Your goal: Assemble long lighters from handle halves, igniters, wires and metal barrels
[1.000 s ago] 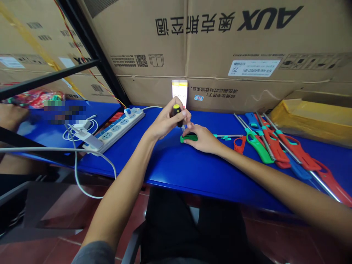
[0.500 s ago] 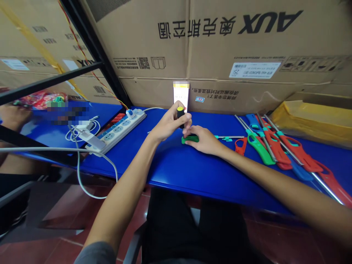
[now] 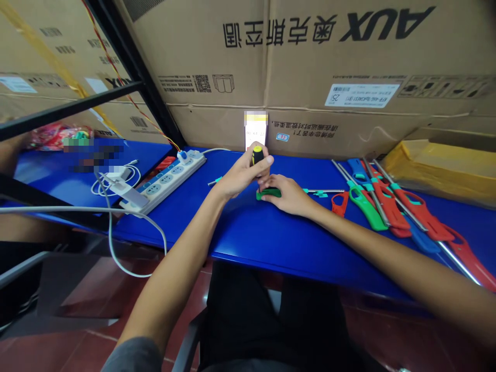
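Observation:
My left hand (image 3: 248,170) is closed round the black handle of a screwdriver (image 3: 257,154) with a yellow end, held upright. Its shaft points down at the end of a green lighter handle (image 3: 271,192) on the table; whether the tip touches it I cannot tell. Fingers of my right hand (image 3: 290,195) pinch that green handle and press it to the blue surface. Just right of this hand lie a thin metal lighter tube with teal parts (image 3: 321,193) and a small red lighter piece (image 3: 339,203). Behind my left hand a lit phone (image 3: 256,132) leans on the cardboard.
Several long-necked lighters in red, green and blue (image 3: 391,206) lie at the right of the blue table (image 3: 248,232). A power strip (image 3: 166,181) with white cables sits left, by a black metal frame (image 3: 127,51). Cardboard (image 3: 294,77) walls the back. Another person's arm (image 3: 10,155) shows far left.
The screwdriver's handle stands more upright, its yellow end facing me more, and my left hand has turned slightly. My right hand holds the green handle in nearly the same place.

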The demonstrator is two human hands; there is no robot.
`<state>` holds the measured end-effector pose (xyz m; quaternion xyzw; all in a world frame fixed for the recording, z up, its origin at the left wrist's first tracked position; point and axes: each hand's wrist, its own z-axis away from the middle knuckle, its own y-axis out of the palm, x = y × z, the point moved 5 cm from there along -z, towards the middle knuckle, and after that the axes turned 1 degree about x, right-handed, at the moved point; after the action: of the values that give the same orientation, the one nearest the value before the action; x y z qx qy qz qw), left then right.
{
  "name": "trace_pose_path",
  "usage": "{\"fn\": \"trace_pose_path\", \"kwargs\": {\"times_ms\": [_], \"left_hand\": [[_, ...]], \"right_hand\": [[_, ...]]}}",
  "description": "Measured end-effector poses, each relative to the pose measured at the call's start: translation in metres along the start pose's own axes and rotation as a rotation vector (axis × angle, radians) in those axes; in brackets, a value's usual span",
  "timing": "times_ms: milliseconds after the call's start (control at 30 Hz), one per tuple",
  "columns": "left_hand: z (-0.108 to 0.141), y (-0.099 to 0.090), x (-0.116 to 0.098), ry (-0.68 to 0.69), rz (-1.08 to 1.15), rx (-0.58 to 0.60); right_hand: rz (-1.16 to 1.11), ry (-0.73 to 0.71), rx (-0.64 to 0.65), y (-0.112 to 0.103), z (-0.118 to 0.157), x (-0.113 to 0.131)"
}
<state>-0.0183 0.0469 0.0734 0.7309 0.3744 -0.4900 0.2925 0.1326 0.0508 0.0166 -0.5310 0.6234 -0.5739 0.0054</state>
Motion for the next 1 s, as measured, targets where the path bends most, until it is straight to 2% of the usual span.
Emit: {"fn": "trace_pose_path", "kwargs": {"times_ms": [167,333,633,833,1000], "left_hand": [[0.0005,-0.0011,-0.0023,-0.09,0.075,0.046],[0.0006,-0.0069,-0.0026,0.01,-0.108,-0.037],[-0.0015,-0.0028,0.0023,-0.099,0.084,0.036],[0.0013,-0.0078,-0.0033,-0.018,-0.101,0.011],[-0.0001,-0.0042,0.0005,-0.029,-0.056,0.013]], "right_hand": [[-0.021,-0.003,0.007,0.0,0.0003,0.0004],[0.005,0.014,0.021,0.0007,-0.0001,-0.0005],[-0.03,-0.004,0.002,0.0007,-0.001,0.0009],[-0.011,0.044,0.017,0.0004,-0.0003,-0.0001],[-0.006,0.03,0.016,0.0012,-0.0017,-0.001]]}}
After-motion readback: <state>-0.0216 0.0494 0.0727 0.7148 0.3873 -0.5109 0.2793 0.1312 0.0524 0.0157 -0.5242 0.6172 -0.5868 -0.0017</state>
